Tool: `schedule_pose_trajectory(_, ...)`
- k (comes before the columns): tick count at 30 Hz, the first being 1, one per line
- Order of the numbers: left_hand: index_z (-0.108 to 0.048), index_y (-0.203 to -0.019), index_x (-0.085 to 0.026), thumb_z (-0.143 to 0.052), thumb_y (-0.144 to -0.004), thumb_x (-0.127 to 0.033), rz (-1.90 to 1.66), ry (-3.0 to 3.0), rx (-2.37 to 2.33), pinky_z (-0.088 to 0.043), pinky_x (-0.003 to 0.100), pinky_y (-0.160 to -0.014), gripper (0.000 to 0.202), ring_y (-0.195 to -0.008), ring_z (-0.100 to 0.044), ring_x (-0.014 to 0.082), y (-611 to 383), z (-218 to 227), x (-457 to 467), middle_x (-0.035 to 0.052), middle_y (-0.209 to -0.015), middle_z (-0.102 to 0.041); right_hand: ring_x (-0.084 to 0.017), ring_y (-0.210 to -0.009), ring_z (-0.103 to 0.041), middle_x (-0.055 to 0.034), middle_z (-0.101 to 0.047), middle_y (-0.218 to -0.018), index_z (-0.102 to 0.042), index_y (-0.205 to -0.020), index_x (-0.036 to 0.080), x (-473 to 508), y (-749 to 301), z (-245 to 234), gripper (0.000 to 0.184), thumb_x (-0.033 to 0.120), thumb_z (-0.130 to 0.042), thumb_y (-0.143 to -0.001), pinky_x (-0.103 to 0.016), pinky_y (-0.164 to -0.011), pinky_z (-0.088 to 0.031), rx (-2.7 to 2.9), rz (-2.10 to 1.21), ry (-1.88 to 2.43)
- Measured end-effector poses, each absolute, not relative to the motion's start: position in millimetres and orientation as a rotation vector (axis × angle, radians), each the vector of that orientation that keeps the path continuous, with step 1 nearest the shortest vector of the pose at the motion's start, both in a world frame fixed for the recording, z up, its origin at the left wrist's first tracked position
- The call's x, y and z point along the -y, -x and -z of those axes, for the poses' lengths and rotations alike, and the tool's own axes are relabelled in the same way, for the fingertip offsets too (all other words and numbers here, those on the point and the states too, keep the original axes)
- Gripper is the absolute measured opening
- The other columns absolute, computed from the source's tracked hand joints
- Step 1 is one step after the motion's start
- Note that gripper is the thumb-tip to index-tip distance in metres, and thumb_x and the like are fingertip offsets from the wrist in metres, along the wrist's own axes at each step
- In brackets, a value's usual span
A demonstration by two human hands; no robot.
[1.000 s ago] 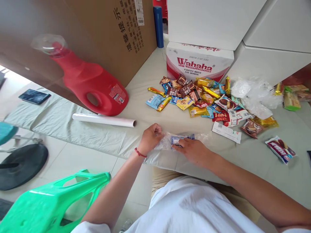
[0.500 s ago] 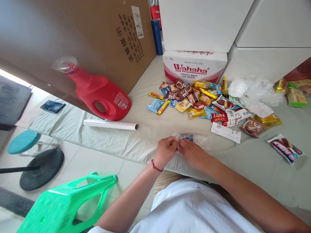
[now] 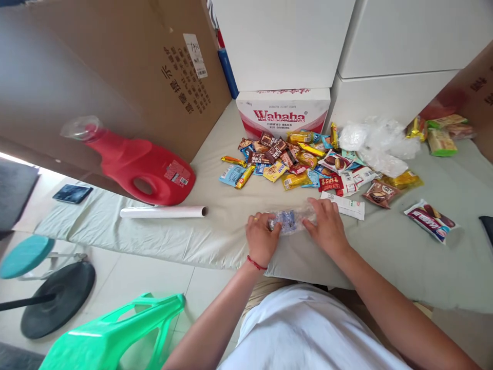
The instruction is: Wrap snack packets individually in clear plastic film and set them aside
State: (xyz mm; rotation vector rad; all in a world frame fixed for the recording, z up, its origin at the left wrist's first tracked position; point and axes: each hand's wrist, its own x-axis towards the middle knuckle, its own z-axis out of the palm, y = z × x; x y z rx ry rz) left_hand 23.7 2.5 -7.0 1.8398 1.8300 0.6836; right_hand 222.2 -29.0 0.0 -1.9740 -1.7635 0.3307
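A clear plastic bag (image 3: 299,222) with a small blue-printed packet (image 3: 287,221) inside lies on the cloth close in front of me. My left hand (image 3: 262,234) grips the bag's left end, thumb against the plastic. At the opposite end, my right hand (image 3: 326,223) has its thumb and fingers closed on the bag. The bag stretches flat between the two hands. Just behind my right hand is a white packet (image 3: 348,206), partly covered by the fingers. A heap of wrapped snacks (image 3: 275,149) lies beyond.
A red detergent bottle (image 3: 150,169) and a white roll (image 3: 164,211) lie at left. The Wahaha carton (image 3: 283,115) stands at the back. Crumpled clear bags (image 3: 379,141) and a wrapped cake (image 3: 429,221) are at right. A green stool (image 3: 111,329) stands on the floor.
My hands were together at the bag's left end. My right hand has moved right to the other end, and the bag is now spread between them. The view has shifted slightly right.
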Motion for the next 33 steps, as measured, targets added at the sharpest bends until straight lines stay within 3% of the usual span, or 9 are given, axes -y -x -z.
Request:
schedule_pose_trajectory(3, -0.065, -0.114, -0.018, -0.084, -0.069, -0.041, -0.644, -1.806, -1.982, -0.045, 0.057, -0.1, 0.054, -0.124, -0.051, 0.0414, -26, 9, -6, 0.0186, -0.126, -0.061, -0.038, -0.113, -0.05, -0.0179, -0.06, -0.125, -0.066, -0.123, 0.018, 20, -227, 11, 0.042, 0.036, -0.073, -0.086, -0.051, -0.093, -0.048, 1.827, -0.372, 2.12)
schedule_pose_trajectory(7, -0.061, -0.097, -0.02, -0.083, -0.068, -0.045, -0.597, -1.838, -1.908, -0.039, 0.06, -0.108, 0.044, -0.137, -0.041, 0.0443, -28, 14, -8, 0.0204, -0.134, -0.054, -0.034, -0.113, -0.05, -0.012, -0.06, -0.118, -0.067, -0.09, 0.021, 22, -227, 19, 0.009, 0.024, -0.072, -0.083, -0.046, -0.095, -0.047, 1.762, -0.445, 2.053)
schedule_pose_trajectory(11, -0.051, -0.096, -0.023, -0.072, -0.071, -0.021, -0.865, -1.894, -1.763, -0.051, 0.044, -0.093, 0.032, -0.104, -0.059, 0.0286, -39, 16, -3, 0.0092, -0.103, -0.058, -0.023, -0.094, -0.057, -0.0084, -0.061, -0.106, -0.06, -0.086, 0.021, 34, -223, 20, 0.006, 0.017, -0.062, -0.084, -0.035, -0.083, -0.048, 1.704, -0.576, 1.85)
schedule_pose_trajectory(14, -0.048, -0.09, -0.024, -0.064, -0.076, -0.014, -0.925, -2.043, -1.669, -0.052, 0.038, -0.08, 0.023, -0.089, -0.059, 0.0233, -52, 22, 5, 0.0072, -0.097, -0.056, -0.02, -0.078, -0.057, -0.0029, -0.062, -0.086, -0.058, -0.084, 0.022, 45, -214, 21, 0.003, 0.021, -0.057, -0.086, -0.033, -0.075, -0.046, 1.562, -0.888, 1.646)
schedule_pose_trajectory(19, -0.057, -0.109, -0.018, -0.055, -0.079, -0.007, -0.992, -2.372, -1.316, -0.051, 0.05, -0.102, 0.032, -0.124, -0.054, 0.031, -70, 35, 28, 0.0182, -0.127, -0.054, -0.022, -0.092, -0.065, -0.0034, -0.071, -0.097, -0.067, -0.099, 0.024, 55, -206, 25, 0.021, 0.04, -0.063, -0.086, -0.037, -0.086, -0.052, 0.739, -1.486, 1.089)
schedule_pose_trajectory(22, -0.053, -0.127, -0.016, -0.056, -0.073, -0.008, -0.894, -2.426, -1.024, -0.04, 0.06, -0.117, 0.055, -0.152, -0.029, 0.0381, -70, 35, 43, 0.0213, -0.156, -0.035, -0.023, -0.105, -0.065, -0.0042, -0.072, -0.113, -0.07, -0.11, 0.026, 55, -210, 24, 0.033, 0.05, -0.069, -0.087, -0.039, -0.096, -0.05, 0.524, -1.558, 0.964)
schedule_pose_trajectory(24, -0.051, -0.131, -0.016, -0.055, -0.071, -0.008, -0.849, -2.382, -0.927, -0.037, 0.062, -0.12, 0.061, -0.157, -0.021, 0.0378, -67, 31, 47, 0.0199, -0.162, -0.03, -0.023, -0.108, -0.064, -0.0037, -0.072, -0.116, -0.071, -0.113, 0.027, 54, -213, 25, 0.036, 0.049, -0.075, -0.085, -0.039, -0.1, -0.049, 0.543, -1.544, 1.0)
schedule_pose_trajectory(29, -0.042, -0.138, -0.021, -0.05, -0.08, -0.008, -0.853, -2.326, -0.699, -0.043, 0.056, -0.119, 0.06, -0.151, -0.037, 0.0293, -54, 14, 41, 0.0163, -0.152, -0.049, -0.02, -0.091, -0.067, -0.0009, -0.073, -0.102, -0.072, -0.105, 0.028, 59, -217, 29, 0.036, 0.05, -0.081, -0.078, -0.038, -0.09, -0.054, 0.496, -1.509, 1.067)
schedule_pose_trajectory(33, -0.049, -0.132, -0.025, -0.054, -0.089, -0.011, -0.821, -2.499, -0.819, -0.049, 0.053, -0.113, 0.045, -0.144, -0.047, 0.0301, -7, 21, 23, 0.0138, -0.144, -0.056, -0.017, -0.078, -0.066, -0.0001, -0.071, -0.087, -0.072, -0.095, 0.025, 67, -256, 27, 0.03, 0.049, -0.08, -0.079, -0.034, -0.078, -0.056, 0.508, -1.406, 1.165)
